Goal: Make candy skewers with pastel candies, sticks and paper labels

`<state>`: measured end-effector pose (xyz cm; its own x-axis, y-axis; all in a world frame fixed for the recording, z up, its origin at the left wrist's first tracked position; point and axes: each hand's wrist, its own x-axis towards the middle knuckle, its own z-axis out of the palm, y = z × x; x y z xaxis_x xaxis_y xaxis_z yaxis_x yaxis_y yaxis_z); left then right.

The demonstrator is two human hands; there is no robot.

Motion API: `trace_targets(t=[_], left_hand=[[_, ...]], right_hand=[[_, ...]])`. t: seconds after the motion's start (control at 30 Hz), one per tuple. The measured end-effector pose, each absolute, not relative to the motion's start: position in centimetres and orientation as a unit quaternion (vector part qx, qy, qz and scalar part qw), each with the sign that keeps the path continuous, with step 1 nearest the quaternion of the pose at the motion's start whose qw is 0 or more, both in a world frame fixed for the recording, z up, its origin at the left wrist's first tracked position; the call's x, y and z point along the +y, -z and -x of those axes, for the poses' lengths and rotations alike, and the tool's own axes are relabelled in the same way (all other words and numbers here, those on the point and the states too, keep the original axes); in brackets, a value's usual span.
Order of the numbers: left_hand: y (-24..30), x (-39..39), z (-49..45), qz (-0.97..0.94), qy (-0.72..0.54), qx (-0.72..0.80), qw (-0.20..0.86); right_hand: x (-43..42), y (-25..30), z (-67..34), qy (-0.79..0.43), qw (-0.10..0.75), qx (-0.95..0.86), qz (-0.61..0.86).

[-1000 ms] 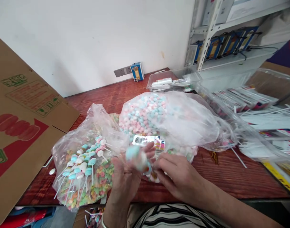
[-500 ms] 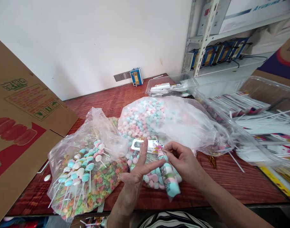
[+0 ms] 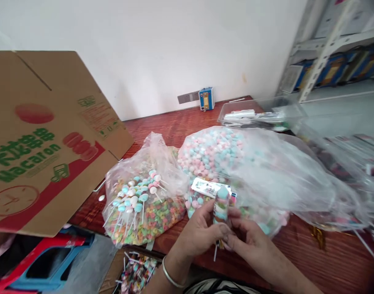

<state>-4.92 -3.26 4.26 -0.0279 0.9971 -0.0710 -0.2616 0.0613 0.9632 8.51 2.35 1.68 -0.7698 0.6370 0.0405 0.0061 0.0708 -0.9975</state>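
Observation:
My left hand (image 3: 199,232) and my right hand (image 3: 251,241) meet near the table's front edge, both closed round a small wrapped candy skewer (image 3: 221,204) that stands upright between them, with pastel pieces in a clear sleeve and a white stick poking out below. Just behind the hands lies a big clear bag of pink, blue and white candies (image 3: 223,155) with a printed card (image 3: 208,188) on it. To the left sits a clear bag (image 3: 140,200) of coloured ring candies with several finished skewers on top.
A large brown "Macaron" cardboard box (image 3: 42,139) stands at the left. A clear plastic tray (image 3: 257,114) sits at the back, with more clear bags of printed sleeves (image 3: 352,163) and metal shelving (image 3: 328,53) at the right. Red and blue stools (image 3: 36,261) and loose skewers (image 3: 137,273) lie below the red-brown table (image 3: 328,265).
The skewer hung downward from my right hand with my left hand open; now it stands upright and both hands grip it. The view has swung left.

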Motion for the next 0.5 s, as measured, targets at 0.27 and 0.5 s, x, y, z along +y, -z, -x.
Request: trace_targets(t=[0.27,0.5], left_hand=[[-6.7,-11.7,10.5,-0.326,-0.56,0.677,0.349],[-5.4,-22.8,16.7,-0.253,-0.274,0.865,0.336]], right_hand=[[1.9,-0.3,-5.8,-0.641,0.188,-0.709,0.225],[3.7,0.6,-6.2,-0.693,0.187,-0.66,0.222]])
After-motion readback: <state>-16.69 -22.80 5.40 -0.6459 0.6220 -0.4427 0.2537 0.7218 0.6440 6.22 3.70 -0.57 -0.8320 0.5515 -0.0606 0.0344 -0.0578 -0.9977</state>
